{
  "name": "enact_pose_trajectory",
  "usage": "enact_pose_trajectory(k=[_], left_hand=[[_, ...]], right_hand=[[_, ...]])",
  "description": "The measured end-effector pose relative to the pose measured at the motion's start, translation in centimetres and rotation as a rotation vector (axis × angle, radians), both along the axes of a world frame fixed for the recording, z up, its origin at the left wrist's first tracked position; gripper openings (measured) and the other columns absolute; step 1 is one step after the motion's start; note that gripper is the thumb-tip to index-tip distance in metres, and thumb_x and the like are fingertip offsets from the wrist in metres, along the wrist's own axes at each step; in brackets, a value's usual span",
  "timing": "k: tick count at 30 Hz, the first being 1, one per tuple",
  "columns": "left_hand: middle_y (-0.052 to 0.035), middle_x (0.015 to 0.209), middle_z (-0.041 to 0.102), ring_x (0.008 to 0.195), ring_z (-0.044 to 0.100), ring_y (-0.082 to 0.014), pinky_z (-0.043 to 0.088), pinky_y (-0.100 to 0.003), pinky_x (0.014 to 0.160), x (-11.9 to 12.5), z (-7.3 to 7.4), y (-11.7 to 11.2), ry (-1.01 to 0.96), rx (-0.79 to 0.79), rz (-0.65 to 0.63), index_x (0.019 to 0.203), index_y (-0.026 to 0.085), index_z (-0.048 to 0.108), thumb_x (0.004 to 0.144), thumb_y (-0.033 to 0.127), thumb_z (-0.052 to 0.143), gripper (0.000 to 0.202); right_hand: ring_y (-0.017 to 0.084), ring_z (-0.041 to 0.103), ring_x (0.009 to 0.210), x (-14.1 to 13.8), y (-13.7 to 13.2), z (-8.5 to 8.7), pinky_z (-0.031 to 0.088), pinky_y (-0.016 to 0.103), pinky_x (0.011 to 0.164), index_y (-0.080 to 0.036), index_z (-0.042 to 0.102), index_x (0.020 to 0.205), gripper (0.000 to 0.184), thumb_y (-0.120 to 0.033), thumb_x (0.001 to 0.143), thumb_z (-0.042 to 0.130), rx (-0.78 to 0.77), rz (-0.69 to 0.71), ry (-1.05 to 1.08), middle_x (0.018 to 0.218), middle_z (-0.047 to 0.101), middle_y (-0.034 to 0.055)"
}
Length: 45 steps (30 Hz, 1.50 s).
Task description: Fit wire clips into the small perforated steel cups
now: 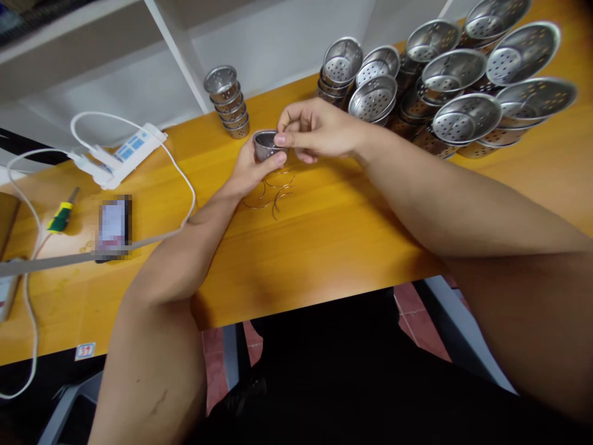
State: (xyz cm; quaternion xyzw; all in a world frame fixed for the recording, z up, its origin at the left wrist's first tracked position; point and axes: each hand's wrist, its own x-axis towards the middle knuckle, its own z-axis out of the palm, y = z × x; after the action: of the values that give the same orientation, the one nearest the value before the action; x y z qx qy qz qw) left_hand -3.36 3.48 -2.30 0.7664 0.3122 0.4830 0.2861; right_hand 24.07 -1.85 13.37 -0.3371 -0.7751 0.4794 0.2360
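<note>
My left hand (252, 170) is curled around a small perforated steel cup (265, 145), held just above the orange wooden table (324, 247). My right hand (315, 130) pinches at the cup's rim, fingers pressed together on it. Right below both hands, several thin curved wire handles (275, 191) lie loose on the table.
A stack of small steel cups (228, 102) stands behind my hands. Many perforated steel strainer baskets (463, 80) are piled at the back right. At the left lie a white power strip (123, 154) with cable, a screwdriver (62, 213) and a phone (113, 227).
</note>
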Motion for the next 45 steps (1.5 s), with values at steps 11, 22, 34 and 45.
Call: enact_pose_trajectory(k=[11,22,34,45], left_hand=[[-0.0096,0.150,0.091,0.141,0.088,-0.0323,0.072,-0.054,0.133,0.4,2.1,-0.9,-0.024,-0.062,-0.042,0.150,0.032,0.076,0.092,0.093,0.107,0.089],[-0.0096,0.143,0.090,0.139,0.088,-0.0335,0.070,-0.055,0.129,0.3,2.1,-0.9,-0.033,-0.013,-0.057,0.148,0.032,0.076,0.094,0.095,0.103,0.087],[-0.0142,0.161,0.080,0.160,0.080,-0.0406,0.060,-0.065,0.148,-0.5,1.3,0.0,0.147,0.084,0.076,0.166,0.032,0.062,0.100,0.106,0.087,0.103],[-0.0134,0.165,0.077,0.164,0.080,-0.0392,0.057,-0.066,0.152,-1.2,-0.4,1.9,0.115,0.198,0.180,0.178,0.038,0.047,0.106,0.107,0.077,0.104]], right_hand=[[0.018,0.062,0.066,-0.4,-0.3,0.1,0.052,0.037,0.071,-0.032,0.064,0.108,0.089,-0.093,0.076,0.120,-0.118,0.029,0.166,0.076,0.075,-0.0088],[0.017,0.066,0.061,-0.4,1.1,-1.5,0.053,0.032,0.057,-0.029,0.074,0.104,0.079,-0.088,0.085,0.122,-0.153,0.078,0.291,0.073,0.076,-0.0051],[0.015,0.062,0.070,-0.4,1.3,-2.0,0.046,0.034,0.064,-0.028,0.080,0.111,0.087,-0.101,0.081,0.116,0.028,-0.008,0.262,0.092,0.079,-0.0038],[0.041,0.070,0.138,-0.6,1.9,-2.6,0.059,0.064,0.129,-0.036,0.094,0.122,0.089,-0.121,0.099,0.077,0.520,-0.137,0.077,0.137,0.086,0.0126]])
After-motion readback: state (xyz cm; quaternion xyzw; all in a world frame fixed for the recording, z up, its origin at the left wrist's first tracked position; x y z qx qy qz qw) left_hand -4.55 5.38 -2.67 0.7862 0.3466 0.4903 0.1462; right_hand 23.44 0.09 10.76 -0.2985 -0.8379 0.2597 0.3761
